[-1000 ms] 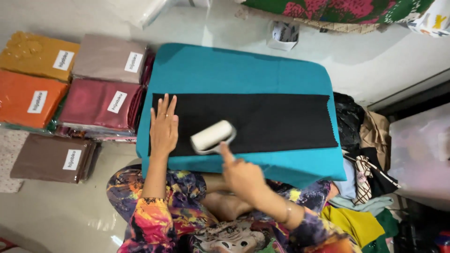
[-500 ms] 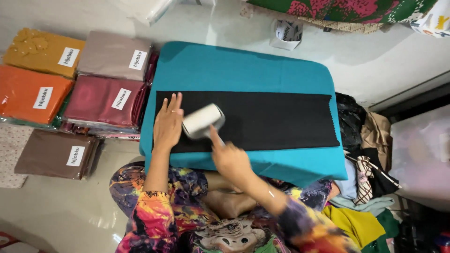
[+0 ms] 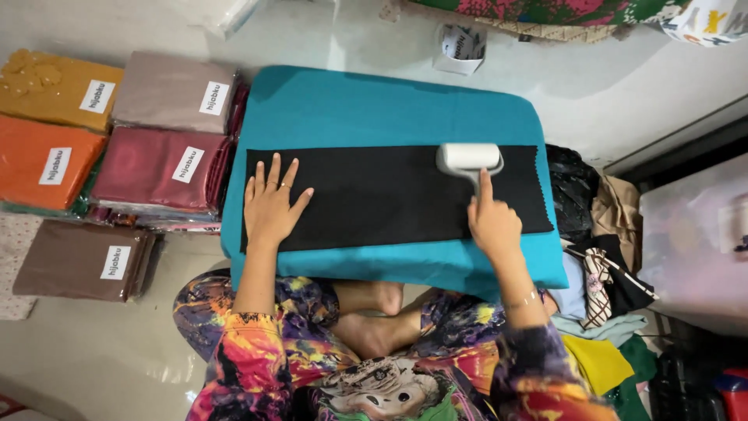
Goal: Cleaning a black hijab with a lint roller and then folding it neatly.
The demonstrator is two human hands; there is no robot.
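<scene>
Head view: the lint roller (image 3: 469,157) now sits near the right end of the black cloth (image 3: 389,199), whereas half a second ago it was close to the left hand, near the cloth's left end. Its white drum lies with the long axis running left to right along the cloth, and its handle points back toward the person. The right hand (image 3: 492,222) is closed around that handle, with the forefinger stretched straight along it toward the drum. The left hand (image 3: 270,204) has stayed flat on the cloth's left end, fingers spread wide, holding nothing. The black cloth lies as a long strip across a teal board (image 3: 374,101) that rests over the person's crossed legs. Left of the board, folded cloths in clear bags (image 3: 164,168) are stacked on the floor. Right of it lies a heap of loose clothes (image 3: 600,249).
</scene>
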